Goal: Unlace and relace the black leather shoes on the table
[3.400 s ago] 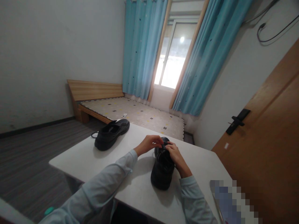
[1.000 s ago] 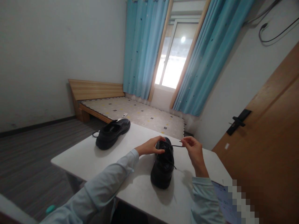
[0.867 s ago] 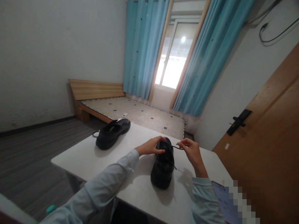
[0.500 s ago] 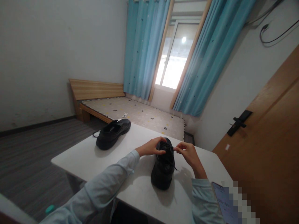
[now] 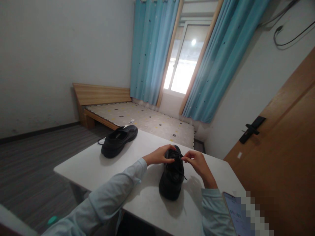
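A black lace-up shoe (image 5: 171, 183) stands upright on the white table (image 5: 145, 193), its heel towards me and its toe pointing away. From the left side, my left hand (image 5: 161, 155) grips the front of the shoe, its thumb and fingers curled around the lacing area. At the shoe's right edge my right hand (image 5: 195, 160) pinches a black shoelace between thumb and forefinger. A loose lace end hangs down the shoe's right side. The second black shoe (image 5: 115, 146) rests at the table's far left edge, with a loop of lace sticking out behind it.
A phone (image 5: 237, 213) lies by my right sleeve, partly pixelated. Behind the table is a bed (image 5: 147, 114) with a small white object (image 5: 131, 121) on it. A wooden door (image 5: 278, 164) stands to the right. A green item (image 5: 52, 220) is on the floor.
My right hand has shifted very slightly left, closer to the shoe, with the lace still pinched. My left hand and both shoes have stayed in place.
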Demonstrator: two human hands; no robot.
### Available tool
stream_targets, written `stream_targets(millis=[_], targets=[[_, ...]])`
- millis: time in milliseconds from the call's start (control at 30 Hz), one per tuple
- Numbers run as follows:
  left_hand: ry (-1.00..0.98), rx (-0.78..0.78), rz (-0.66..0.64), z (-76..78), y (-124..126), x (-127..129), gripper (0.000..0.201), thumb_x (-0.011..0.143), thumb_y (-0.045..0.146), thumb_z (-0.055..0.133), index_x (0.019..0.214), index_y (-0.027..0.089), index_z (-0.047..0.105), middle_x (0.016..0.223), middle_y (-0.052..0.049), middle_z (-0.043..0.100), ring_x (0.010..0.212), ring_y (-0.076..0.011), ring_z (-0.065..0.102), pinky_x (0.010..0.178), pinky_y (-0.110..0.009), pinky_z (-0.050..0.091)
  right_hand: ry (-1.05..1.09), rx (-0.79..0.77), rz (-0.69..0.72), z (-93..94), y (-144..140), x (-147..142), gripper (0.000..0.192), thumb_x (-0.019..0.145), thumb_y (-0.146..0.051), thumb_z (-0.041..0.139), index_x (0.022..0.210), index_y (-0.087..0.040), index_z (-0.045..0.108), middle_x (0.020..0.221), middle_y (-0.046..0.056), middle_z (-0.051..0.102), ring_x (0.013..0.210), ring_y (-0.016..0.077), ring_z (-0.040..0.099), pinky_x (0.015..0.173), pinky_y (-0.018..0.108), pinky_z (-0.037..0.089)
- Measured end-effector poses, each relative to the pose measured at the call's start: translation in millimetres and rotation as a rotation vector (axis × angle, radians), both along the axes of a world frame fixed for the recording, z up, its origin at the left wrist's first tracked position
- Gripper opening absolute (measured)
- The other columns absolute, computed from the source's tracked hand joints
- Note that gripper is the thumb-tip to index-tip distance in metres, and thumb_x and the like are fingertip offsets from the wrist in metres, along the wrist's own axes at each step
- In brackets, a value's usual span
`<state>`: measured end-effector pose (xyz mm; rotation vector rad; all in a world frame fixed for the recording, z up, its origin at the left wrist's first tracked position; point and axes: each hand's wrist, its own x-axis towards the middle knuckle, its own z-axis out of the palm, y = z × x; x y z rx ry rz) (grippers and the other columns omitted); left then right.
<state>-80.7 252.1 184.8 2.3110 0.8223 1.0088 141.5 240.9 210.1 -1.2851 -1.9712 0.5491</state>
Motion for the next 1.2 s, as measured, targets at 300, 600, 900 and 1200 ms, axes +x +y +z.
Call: stream_targets(millis=[300,600,900,1200], targets=[[-0.068,0.097,-0.009,3.3,-2.5,3.9,0.045,0.072,0.034,0.068,0.111,0.017,0.053,0.111,-0.009,0.057,0.106,-0.0216,0.051,0.094,-0.036,0.039,0.045,-0.038,0.045,-5.5,0.1,-7.9,0.02,0.067,-0.036,0.07,0.064,-0.018,0.061,0.053,0.0,0.063,0.052,0.0158,0.057,0.05,0.025,0.039],[-0.085,0.175,0.083,0.4,-6.3,10.4,0.025,0.067,0.034,0.073,0.086,0.02,0.066,0.105,-0.007,0.055,0.104,-0.022,0.05,0.094,-0.036,0.039,0.116,-0.082,0.128,-6.8,-1.9,-12.8,0.023,0.069,-0.032,0.069,0.079,-0.021,0.051,0.053,-0.006,0.058,0.049,0.0133,0.053,0.049,0.023,0.037],[-0.048,0.194,0.136,0.4,-6.6,13.7,0.028,0.064,0.036,0.075,0.085,0.02,0.067,0.102,-0.006,0.057,0.098,-0.0217,0.051,0.087,-0.035,0.041,0.088,-0.058,0.15,-8.5,-0.9,-15.1,0.023,0.071,-0.035,0.066,0.082,-0.021,0.051,0.054,-0.006,0.056,0.049,0.0123,0.051,0.048,0.022,0.035],[0.039,0.218,0.192,-5.1,-5.3,19.7,0.015,0.07,0.031,0.07,0.08,0.021,0.068,0.102,-0.005,0.058,0.098,-0.0222,0.05,0.087,-0.035,0.04,0.052,-0.032,0.154,-5.7,-3.4,-18.9,0.021,0.075,-0.038,0.063,0.082,-0.021,0.053,0.056,-0.005,0.055,0.052,0.0132,0.05,0.05,0.023,0.035]])
